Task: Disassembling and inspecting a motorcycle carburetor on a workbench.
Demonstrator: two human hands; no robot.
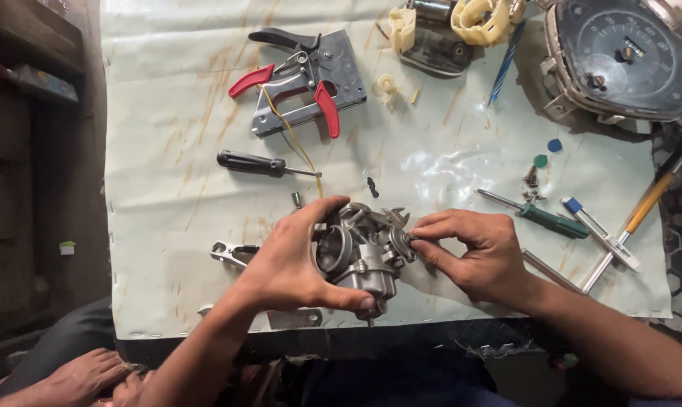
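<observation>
Both hands on a metal carburetor (pixel 360 252), near centre of the tabletop (pixel 167 188).

L hand (pixel 292 260) wraps the carb body from the left, thumb under, fingers over the top, held just above the sheet. R hand (pixel 473 252) pinches a small part at the carb's right side w/ fingertips (pixel 420 234); can't tell what part. Far left: black-handled screwdriver (pixel 254 163), and beyond it a metal bracket w/ red levers (pixel 303 83). Right of the hands: green-handled screwdriver (pixel 541 217) and yellow-handled tool (pixel 642 211). Far right corner: round speedometer unit (pixel 620 56). Pliers (pixel 231 252) lie just left of L hand.
</observation>
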